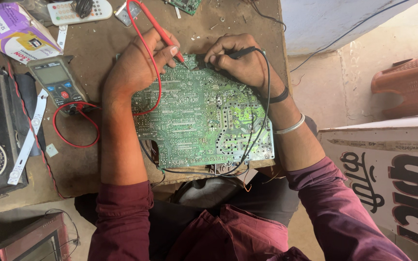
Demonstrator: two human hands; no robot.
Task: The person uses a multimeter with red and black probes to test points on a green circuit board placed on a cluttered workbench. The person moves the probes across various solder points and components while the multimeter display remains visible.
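Two probes touch the far edge of the green circuit board (201, 116) on the workbench (88, 159): left hand (139, 63) pinches the red probe (163, 36), right hand (240, 60) pinches the black probe (240, 52), with a multimeter (56, 82) lying to the left.

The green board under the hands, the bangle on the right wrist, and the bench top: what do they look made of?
Circuit board: likely rigid laminate, green coated, with shiny silvery solder dots and traces. Bangle: apparently polished metal, silver with a bright glint. Bench top: probably wood or board, matt brown, worn and dusty.
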